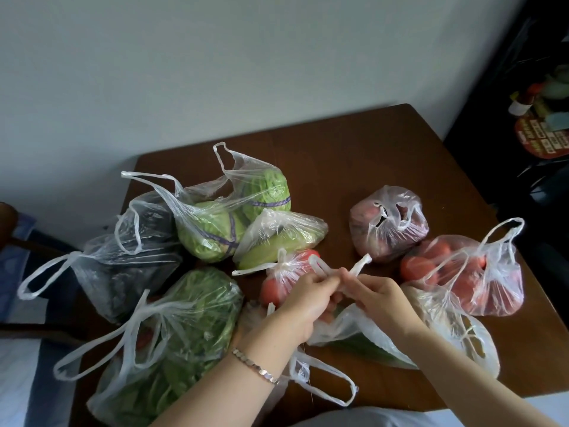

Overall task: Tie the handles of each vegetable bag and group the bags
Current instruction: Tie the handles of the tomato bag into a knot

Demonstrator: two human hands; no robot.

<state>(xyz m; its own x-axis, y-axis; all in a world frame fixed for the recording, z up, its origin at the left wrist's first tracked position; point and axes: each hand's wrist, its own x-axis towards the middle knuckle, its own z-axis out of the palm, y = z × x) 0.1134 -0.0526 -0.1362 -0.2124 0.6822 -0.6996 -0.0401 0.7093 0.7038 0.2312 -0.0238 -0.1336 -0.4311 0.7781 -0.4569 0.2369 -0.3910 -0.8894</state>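
Several clear plastic bags of vegetables lie on a brown wooden table. At the centre front, my left hand and my right hand each pinch a handle of a bag holding something green, the two handles meeting between my fingers. Around it lie a cabbage bag, a pale green vegetable bag, a small tomato bag, a leafy greens bag and a dark vegetable bag. To the right sit a tied reddish bag and a tomato bag with loose handles.
A grey wall stands behind the table. A dark shelf with bottles and a red tin is at the far right. A chair with blue fabric sits at the left. Bare table shows at the back.
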